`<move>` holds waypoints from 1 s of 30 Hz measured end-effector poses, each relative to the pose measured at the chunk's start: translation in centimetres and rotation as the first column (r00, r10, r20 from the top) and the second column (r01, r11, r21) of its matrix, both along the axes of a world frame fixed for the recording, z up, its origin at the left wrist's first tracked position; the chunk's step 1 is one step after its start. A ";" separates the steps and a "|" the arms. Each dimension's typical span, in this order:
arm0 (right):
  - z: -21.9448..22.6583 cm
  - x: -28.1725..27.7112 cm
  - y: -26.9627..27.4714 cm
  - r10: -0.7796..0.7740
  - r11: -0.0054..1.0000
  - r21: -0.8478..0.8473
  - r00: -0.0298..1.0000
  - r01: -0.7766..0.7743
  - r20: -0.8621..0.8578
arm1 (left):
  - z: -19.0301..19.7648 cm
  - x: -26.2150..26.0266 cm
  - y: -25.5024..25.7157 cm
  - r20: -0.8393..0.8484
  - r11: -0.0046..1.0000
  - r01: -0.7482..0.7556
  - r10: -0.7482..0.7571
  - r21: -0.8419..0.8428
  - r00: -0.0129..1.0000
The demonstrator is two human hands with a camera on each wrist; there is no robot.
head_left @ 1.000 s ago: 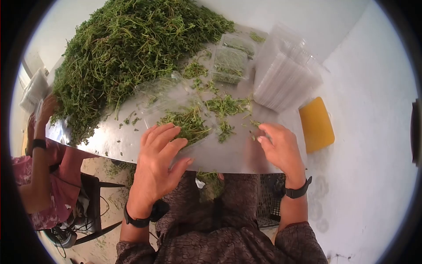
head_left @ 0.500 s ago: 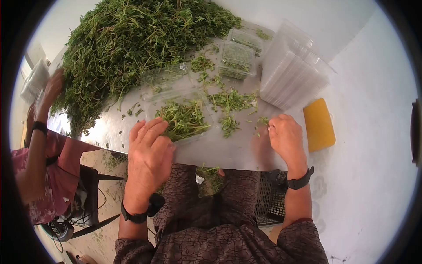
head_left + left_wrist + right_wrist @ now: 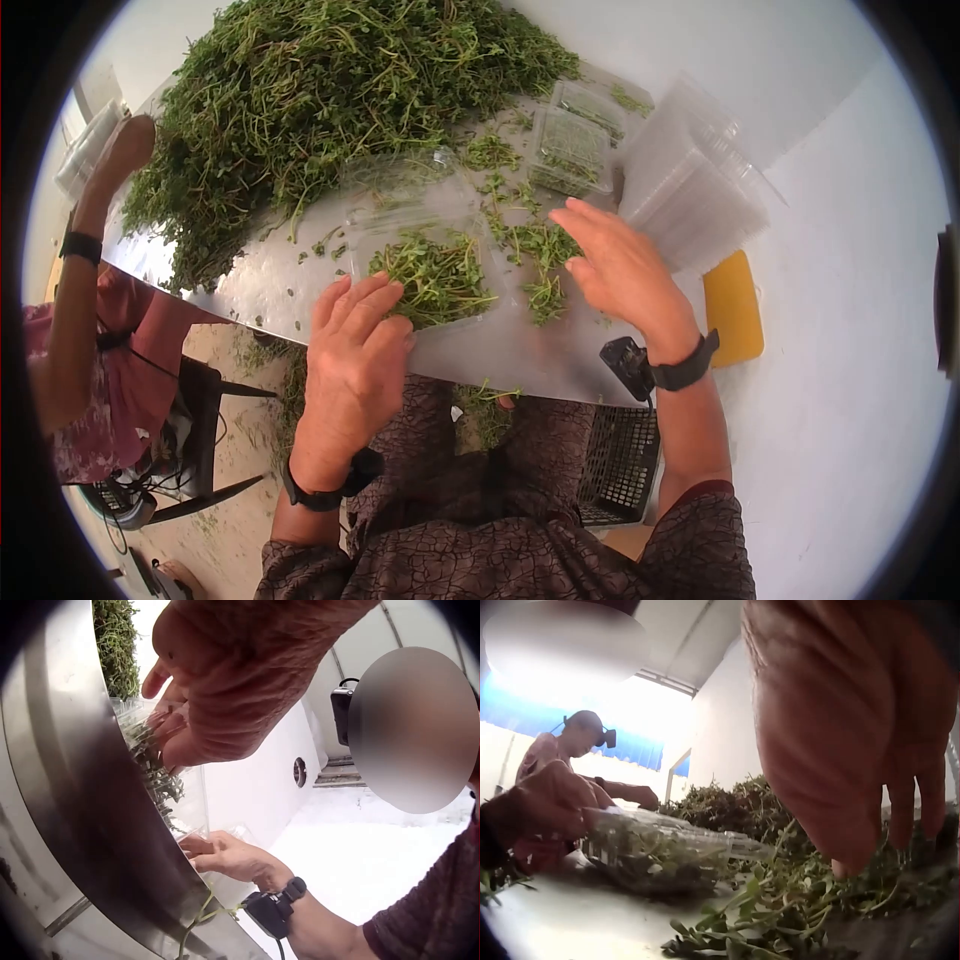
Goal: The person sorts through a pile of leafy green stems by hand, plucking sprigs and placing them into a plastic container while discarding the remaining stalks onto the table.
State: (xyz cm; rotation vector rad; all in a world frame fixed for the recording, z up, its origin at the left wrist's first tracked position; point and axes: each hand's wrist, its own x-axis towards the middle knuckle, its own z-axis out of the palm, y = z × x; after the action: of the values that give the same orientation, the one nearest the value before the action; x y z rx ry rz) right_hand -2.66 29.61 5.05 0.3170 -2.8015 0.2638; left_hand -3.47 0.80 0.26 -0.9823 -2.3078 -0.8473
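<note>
A clear plastic container [image 3: 455,326] with its lid folded back lies near the table's front edge and holds leafy green sprigs [image 3: 435,272]. My left hand [image 3: 355,350] is at its near left corner, fingers loosely bent over the rim, tips at the greens. In the left wrist view, those fingers [image 3: 174,742] reach down to the sprigs. My right hand [image 3: 630,275] reaches over loose sprigs [image 3: 545,245] right of the container, fingers extended and thumb apart. In the right wrist view, the palm [image 3: 825,742] faces these greens, fingertips close among them.
A big heap of greens [image 3: 350,110] covers the table's back left. Two filled boxes [image 3: 570,150] stand behind the loose sprigs, beside a tall stack of clear containers [image 3: 690,180]. A yellow board [image 3: 733,310] is at the right. Another person's hand [image 3: 130,145] is near the heap.
My right hand pinched a small sprig at the right half a second ago; now it is spread over the loose sprigs, farther forward and left. My left hand's thumb has drawn in toward its fingers.
</note>
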 end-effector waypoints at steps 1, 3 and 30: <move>-0.1 -0.7 -0.1 0.005 1.000 0.000 1.000 -0.005 0.003 | 0.0 0.1 0.0 0.003 1.000 -0.005 0.005 0.000 1.000; -0.3 -2.1 -0.3 -0.070 0.994 0.100 0.972 0.049 0.226 | -0.1 0.1 0.0 -0.005 0.999 0.032 -0.032 0.002 0.999; 4.2 0.0 -1.4 -0.077 0.633 -0.740 0.969 0.229 0.234 | -0.7 0.7 1.1 -0.014 0.994 0.093 -0.092 0.053 0.996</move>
State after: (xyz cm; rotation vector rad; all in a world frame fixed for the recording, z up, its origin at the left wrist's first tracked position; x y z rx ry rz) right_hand -2.64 28.21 9.21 -0.1675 -2.5455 1.4454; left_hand -2.74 1.89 -0.41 -1.0743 -2.2327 -0.9339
